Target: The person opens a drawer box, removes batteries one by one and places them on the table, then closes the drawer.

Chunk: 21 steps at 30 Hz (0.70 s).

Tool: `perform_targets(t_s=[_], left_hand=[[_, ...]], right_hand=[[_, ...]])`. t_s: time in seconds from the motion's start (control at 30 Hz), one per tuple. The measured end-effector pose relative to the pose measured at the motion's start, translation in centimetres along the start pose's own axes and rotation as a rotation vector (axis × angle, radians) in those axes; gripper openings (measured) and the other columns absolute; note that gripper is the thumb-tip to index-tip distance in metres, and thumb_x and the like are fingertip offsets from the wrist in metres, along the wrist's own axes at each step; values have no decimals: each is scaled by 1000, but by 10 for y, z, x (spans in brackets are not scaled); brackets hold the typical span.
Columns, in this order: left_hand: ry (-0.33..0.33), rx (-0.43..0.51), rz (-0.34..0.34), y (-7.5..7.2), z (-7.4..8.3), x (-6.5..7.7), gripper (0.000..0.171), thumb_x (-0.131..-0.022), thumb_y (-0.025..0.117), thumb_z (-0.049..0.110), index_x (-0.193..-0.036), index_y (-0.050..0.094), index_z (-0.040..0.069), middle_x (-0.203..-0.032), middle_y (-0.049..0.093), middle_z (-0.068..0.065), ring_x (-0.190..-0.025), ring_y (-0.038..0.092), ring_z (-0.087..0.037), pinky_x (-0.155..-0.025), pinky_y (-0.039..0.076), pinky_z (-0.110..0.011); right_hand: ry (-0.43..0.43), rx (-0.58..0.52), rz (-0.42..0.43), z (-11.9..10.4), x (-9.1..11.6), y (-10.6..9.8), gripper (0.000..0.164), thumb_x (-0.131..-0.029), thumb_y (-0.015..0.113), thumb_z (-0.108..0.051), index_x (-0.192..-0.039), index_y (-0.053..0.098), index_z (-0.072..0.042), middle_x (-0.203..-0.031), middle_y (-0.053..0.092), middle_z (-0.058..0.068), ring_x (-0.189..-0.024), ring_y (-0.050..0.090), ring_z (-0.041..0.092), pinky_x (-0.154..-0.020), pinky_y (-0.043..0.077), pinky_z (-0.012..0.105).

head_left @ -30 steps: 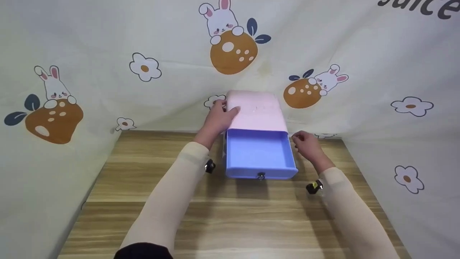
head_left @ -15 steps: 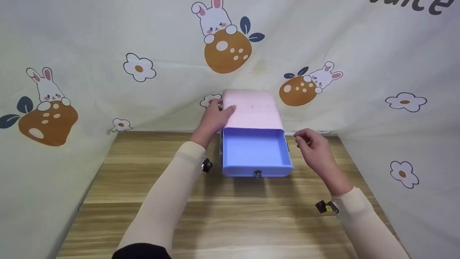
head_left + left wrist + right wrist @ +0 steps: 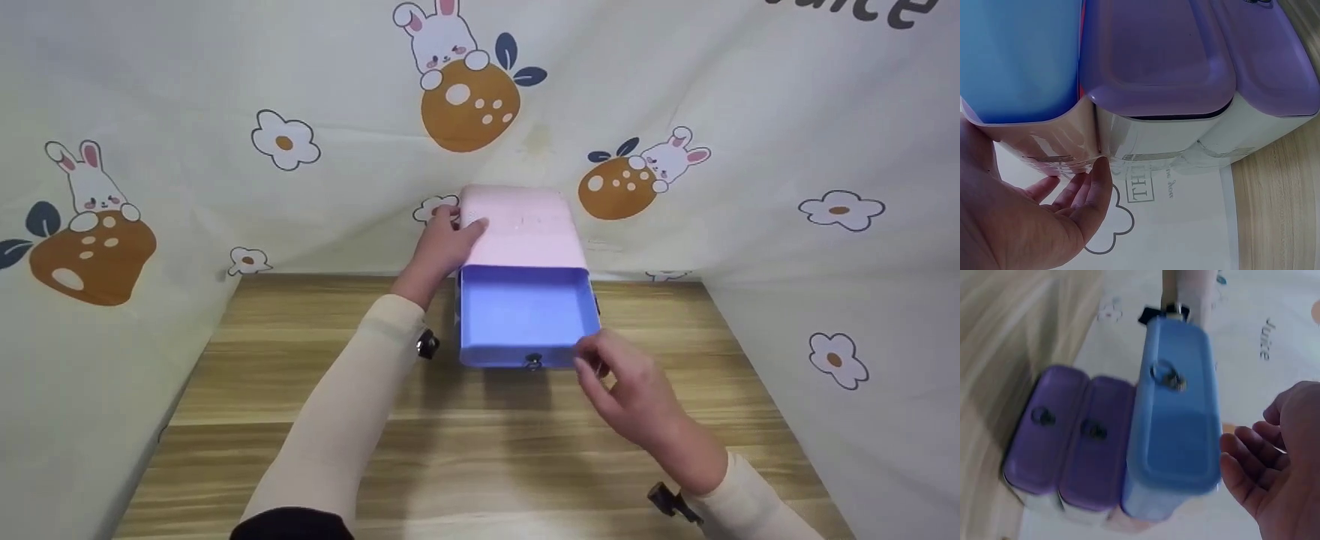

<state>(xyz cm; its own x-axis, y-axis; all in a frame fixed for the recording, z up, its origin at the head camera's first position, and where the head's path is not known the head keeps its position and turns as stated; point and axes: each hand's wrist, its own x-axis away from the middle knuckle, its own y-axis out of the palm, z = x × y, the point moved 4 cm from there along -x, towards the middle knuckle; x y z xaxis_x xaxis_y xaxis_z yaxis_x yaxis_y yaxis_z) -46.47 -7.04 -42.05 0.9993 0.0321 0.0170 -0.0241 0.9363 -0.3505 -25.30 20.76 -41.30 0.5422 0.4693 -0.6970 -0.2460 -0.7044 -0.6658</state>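
Pale cloth spans the frame's top, a rabbit-and-fruit print at upper centre, dark lettering at upper right; a wood-grain surface lies at lower centre.

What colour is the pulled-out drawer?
Blue: the pulled-out drawer shows best in the head view, which looks down into it.

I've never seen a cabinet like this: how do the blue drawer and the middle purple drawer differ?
The blue drawer is pulled well out; the middle purple drawer looks shut or nearly so. The blue drawer is on top, the middle purple drawer below it. Both have a ring pull.
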Motion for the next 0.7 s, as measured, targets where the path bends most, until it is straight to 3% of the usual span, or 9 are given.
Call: perform_targets(t_s=[0.13,0.3,0.7], left_hand=[[-1,-2,9,2,0,-1,78,-107,67,53,-164,40,7,-160,54,-18,-143,56,-31,-118,48,-46],[-4,-5,8,2,-1,-2,79,-107,67,54,-165,40,7,-160,54,-18,-143,56,-31,-117,49,-47],[25,-4,3,0,-3,-5,79,-107,67,54,-163,41,5,-157,57,-19,-142,57,-31,-117,48,-44]], right_hand=[[-38,28,-97,-13,16,23,18,-94,76,-2,-108,67,-9,-91,65,-5,-79,65,6,-68,56,18],[-3,43,-160,-8,32,45,27,-93,81,-4,-116,68,-11,-96,67,-5,-79,68,7,-69,60,24],[-35,170,-94,-1,37,59,41,-86,83,-2,-125,73,-11,-95,71,-3,-75,70,9,-64,60,25]])
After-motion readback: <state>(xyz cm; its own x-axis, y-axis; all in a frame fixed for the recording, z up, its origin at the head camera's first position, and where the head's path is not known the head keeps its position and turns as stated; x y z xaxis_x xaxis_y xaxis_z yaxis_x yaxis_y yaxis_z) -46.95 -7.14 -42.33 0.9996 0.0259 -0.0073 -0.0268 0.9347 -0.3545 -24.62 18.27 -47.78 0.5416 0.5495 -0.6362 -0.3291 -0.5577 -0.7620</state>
